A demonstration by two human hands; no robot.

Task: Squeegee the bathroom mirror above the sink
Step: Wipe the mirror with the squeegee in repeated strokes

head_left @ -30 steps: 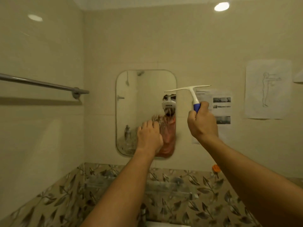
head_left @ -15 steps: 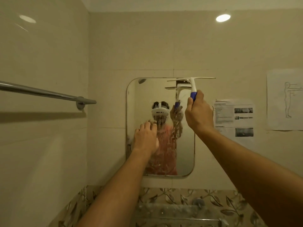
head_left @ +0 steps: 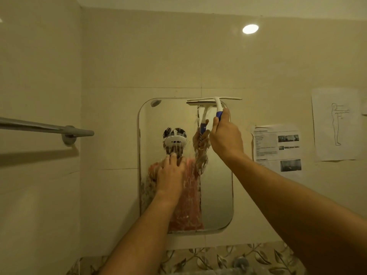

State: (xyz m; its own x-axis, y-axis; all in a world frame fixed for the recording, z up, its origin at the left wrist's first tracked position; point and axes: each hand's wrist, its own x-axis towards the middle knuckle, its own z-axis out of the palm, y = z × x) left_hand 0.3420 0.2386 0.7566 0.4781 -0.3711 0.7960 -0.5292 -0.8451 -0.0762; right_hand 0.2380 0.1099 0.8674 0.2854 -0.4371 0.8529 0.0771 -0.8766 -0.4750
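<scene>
Squeegee (head_left: 215, 100) rises above my right hand (head_left: 226, 135), fingers wrapped round its blue handle, the white blade level along the top right edge of the mirror (head_left: 218, 185) (streaky with suds). My left hand (head_left: 170, 175) presses flat on the glass.

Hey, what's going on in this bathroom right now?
A person is squeegeeing the wall mirror. Their right hand grips the blue-and-white squeegee by its handle, with the blade held level at the mirror's top right corner. Their left hand rests flat against the glass lower down. Soapy streaks cover the left and middle of the mirror, while the right strip looks clearer.
</scene>
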